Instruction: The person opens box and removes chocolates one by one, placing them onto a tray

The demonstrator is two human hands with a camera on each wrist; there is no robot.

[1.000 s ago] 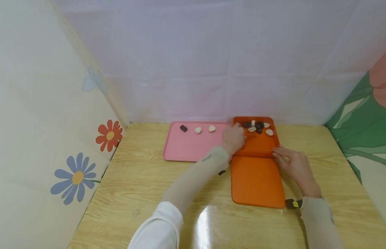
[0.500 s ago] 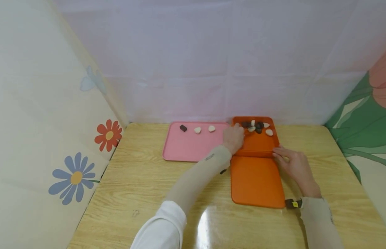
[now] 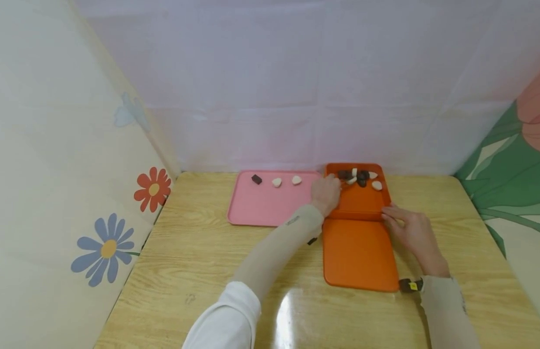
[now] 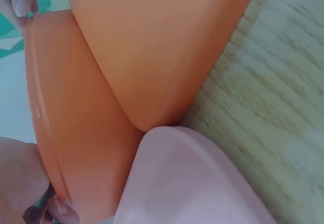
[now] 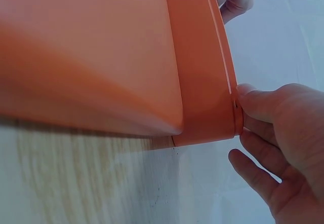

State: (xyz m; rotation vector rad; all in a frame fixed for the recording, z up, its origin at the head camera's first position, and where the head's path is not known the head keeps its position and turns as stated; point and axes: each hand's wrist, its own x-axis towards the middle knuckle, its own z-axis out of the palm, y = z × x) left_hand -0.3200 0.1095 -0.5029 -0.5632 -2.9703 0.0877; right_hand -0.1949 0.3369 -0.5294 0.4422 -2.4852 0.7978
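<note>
The box (image 3: 361, 202), just beside the tray (image 3: 265, 203), holds dark and white pieces (image 3: 377, 185), and the right hand (image 3: 412, 232) pinches its near right corner, while the left hand (image 3: 325, 195) is over its left wall, with fingers whose state I cannot tell.

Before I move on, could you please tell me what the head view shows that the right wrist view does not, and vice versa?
Only the head view: the pink tray with a dark piece and two white pieces, more pieces inside the orange box, and printed flowers.

Only the right wrist view: a finger of the right hand standing away from the box.

Both: the orange box, its lid, the table, the right hand and the left hand.
</note>
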